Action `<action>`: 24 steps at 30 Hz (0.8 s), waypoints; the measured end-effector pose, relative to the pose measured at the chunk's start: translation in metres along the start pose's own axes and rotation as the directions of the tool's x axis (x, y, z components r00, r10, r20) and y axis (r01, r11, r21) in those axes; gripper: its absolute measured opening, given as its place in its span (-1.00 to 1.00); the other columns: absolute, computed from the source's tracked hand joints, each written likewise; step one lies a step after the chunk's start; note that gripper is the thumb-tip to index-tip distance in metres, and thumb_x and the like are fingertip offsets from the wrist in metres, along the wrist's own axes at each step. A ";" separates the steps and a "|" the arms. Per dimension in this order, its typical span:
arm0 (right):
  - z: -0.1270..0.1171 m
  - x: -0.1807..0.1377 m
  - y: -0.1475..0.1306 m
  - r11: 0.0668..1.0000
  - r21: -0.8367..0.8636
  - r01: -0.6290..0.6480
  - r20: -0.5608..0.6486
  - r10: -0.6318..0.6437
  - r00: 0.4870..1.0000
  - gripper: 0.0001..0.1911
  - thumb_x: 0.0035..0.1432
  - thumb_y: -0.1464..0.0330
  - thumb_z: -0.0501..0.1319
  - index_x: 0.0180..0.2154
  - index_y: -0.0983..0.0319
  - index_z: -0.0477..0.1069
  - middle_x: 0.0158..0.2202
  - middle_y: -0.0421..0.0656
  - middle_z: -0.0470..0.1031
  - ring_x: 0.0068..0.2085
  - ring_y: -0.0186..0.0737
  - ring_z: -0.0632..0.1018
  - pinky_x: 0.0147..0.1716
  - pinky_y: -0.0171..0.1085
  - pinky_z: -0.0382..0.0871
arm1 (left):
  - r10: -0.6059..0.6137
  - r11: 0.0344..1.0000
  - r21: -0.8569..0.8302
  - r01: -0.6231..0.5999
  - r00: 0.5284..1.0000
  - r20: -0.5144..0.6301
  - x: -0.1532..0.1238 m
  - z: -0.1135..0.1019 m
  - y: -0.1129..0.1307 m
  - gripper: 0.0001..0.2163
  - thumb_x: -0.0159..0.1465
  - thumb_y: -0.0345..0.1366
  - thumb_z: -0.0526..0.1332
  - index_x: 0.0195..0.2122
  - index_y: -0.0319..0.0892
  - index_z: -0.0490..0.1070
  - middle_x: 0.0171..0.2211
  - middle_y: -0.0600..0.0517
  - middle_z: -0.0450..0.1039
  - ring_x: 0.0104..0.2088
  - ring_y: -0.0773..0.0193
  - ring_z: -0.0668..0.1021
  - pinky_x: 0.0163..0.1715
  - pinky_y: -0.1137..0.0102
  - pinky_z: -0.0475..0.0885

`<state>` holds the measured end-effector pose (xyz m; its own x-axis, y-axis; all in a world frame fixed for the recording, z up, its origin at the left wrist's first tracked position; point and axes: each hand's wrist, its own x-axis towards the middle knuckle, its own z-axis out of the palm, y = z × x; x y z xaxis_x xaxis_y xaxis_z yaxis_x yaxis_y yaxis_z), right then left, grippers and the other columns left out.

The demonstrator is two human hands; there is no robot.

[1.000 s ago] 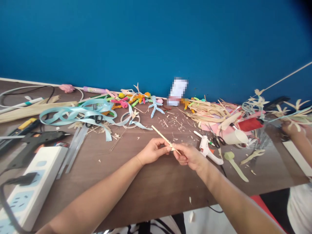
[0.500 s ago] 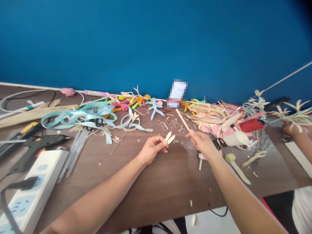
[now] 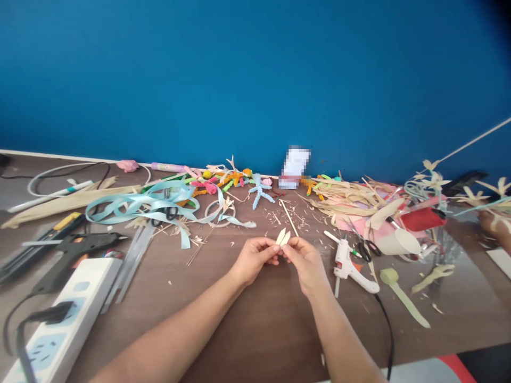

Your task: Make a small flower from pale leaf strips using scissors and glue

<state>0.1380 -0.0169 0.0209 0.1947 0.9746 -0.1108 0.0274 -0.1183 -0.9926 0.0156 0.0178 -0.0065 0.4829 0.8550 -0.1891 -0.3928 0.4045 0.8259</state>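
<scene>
Two pale, pointed petal-shaped pieces [image 3: 283, 236] stand up side by side between my hands at the middle of the table. My left hand [image 3: 255, 259] pinches them low down with thumb and fingers. From the other side, my right hand [image 3: 304, 261] is closed on them too, its fingertips meeting those of the left. Just beyond the hands a thin wooden stick [image 3: 288, 217] lies among straw-coloured scraps. A white glue gun [image 3: 348, 267] rests to the right of my right hand.
At left are a power strip [image 3: 66, 314], a black glue gun [image 3: 77, 250], clear glue sticks [image 3: 131, 260] and light-blue ribbon [image 3: 147, 202]. On the right lie black-handled scissors [image 3: 368, 249], dried husk strips [image 3: 347, 197] and a pale green roll [image 3: 389, 275]. Another person's hand [image 3: 495, 229] shows at far right.
My right hand has let go of the stick, which now lies on the table. It has come left to the petal pieces in my left hand. The view has shifted slightly.
</scene>
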 end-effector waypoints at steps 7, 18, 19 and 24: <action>0.007 -0.003 0.000 0.944 -0.321 0.072 -0.146 -0.124 0.981 -0.89 -0.05 0.35 0.19 -0.54 0.24 0.31 -0.61 -0.25 0.40 -0.56 -0.33 0.42 -0.54 -0.36 0.28 | 0.097 0.974 0.209 -0.083 0.994 -0.058 0.000 0.001 0.000 -0.81 0.01 -0.25 0.25 -0.44 -0.29 0.49 -0.58 0.05 0.41 -0.57 0.41 0.39 -0.51 0.49 0.34; 0.009 -0.008 -0.002 0.817 -0.555 0.155 -0.092 -0.246 0.965 -0.94 0.00 0.38 0.12 -0.47 0.22 0.33 -0.51 -0.20 0.44 -0.50 -0.30 0.44 -0.48 -0.33 0.31 | 0.328 0.733 0.586 -0.347 0.934 0.143 -0.005 0.001 0.005 -0.81 0.13 -0.31 0.13 -0.30 -0.20 0.50 -0.43 -0.03 0.44 -0.37 0.28 0.44 -0.31 0.41 0.34; 0.008 -0.008 -0.002 0.808 -0.567 0.162 -0.083 -0.252 0.964 -0.94 -0.01 0.38 0.12 -0.46 0.22 0.34 -0.50 -0.20 0.44 -0.50 -0.29 0.44 -0.47 -0.33 0.31 | 0.320 0.738 0.583 -0.339 0.937 0.139 -0.005 0.001 0.005 -0.81 0.13 -0.31 0.13 -0.31 -0.20 0.50 -0.44 -0.03 0.43 -0.39 0.29 0.44 -0.32 0.41 0.34; 0.003 -0.007 -0.004 0.829 -0.542 0.140 -0.092 -0.224 0.970 -0.93 -0.01 0.36 0.13 -0.44 0.23 0.33 -0.54 -0.21 0.39 -0.52 -0.31 0.41 -0.50 -0.35 0.30 | 0.103 0.924 0.367 -0.110 0.994 0.038 -0.003 0.002 0.001 -0.76 0.10 -0.22 0.15 -0.34 -0.28 0.49 -0.50 -0.01 0.40 -0.51 0.36 0.41 -0.50 0.46 0.37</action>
<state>0.1332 -0.0228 0.0251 0.2727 0.9547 0.1192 0.5812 -0.0648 -0.8112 0.0150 0.0154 -0.0041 0.4695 0.8791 -0.0822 -0.1287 0.1603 0.9786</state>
